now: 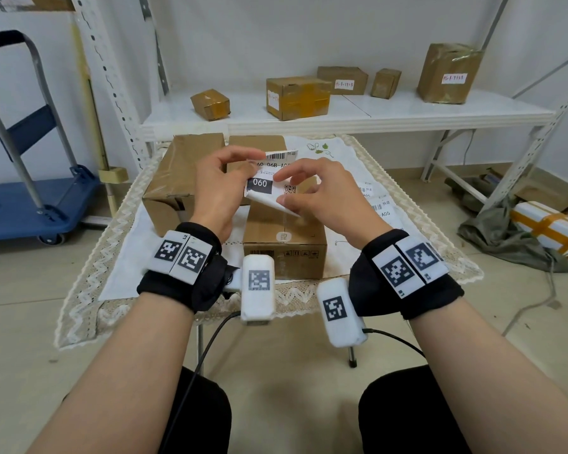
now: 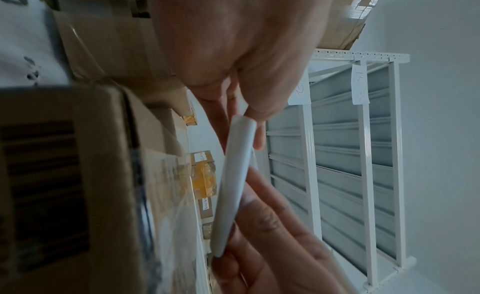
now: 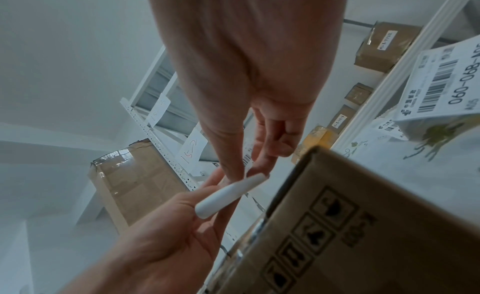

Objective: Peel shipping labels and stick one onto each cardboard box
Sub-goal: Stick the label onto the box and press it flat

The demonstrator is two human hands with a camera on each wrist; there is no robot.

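Both hands up over the surface (image 1: 118, 257), working one shipping label (image 1: 269, 183) held in the air just above the small box (image 1: 284, 237). Left hand (image 1: 215, 188) pinches the label's left edge, thumb on top; right hand (image 1: 322, 194) pinches the lower right corner, where the sheet curls back on itself, so peeling looks under way, not done. Both sets of fingers are curled on the paper; neither hand is free. My read on handling: thin, feather-light and floppy, it rolls readily, as the wrist views show. Once bare, the adhesive side will likely grab skin or itself, so grip by edges and corners only and keep it taut between two points. Large taped box (image 1: 181, 178) sits at 10 o'clock from the small one, touching or nearly. Spare labels (image 1: 379, 208) lie flat at 3 o'clock. No label visible on either box top yet.
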